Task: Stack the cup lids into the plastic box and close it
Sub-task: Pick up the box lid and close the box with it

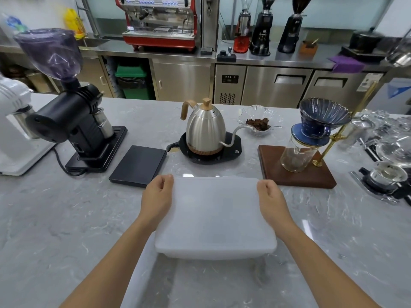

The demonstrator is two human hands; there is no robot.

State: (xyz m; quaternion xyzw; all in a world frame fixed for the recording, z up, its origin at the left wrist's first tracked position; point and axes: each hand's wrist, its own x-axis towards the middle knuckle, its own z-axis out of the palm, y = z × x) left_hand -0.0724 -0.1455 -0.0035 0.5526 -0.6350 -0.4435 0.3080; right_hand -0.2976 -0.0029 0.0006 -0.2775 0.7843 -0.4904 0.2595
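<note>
The grey marble desk (66, 218) carries a translucent white plastic box (214, 216), lid on, near the front of the gooseneck kettle (205, 130). The left hand (156, 197) grasps the box's left edge, the right hand (272, 202) its right edge, each grip curled around the far corners.

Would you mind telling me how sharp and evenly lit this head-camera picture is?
Head view: wide-angle bending curves the counter edges; the far-left corner smears, blurring the yellow object; the box lid between left hand and right hand looks washed-out, casting a soft shadow beneath.
</note>
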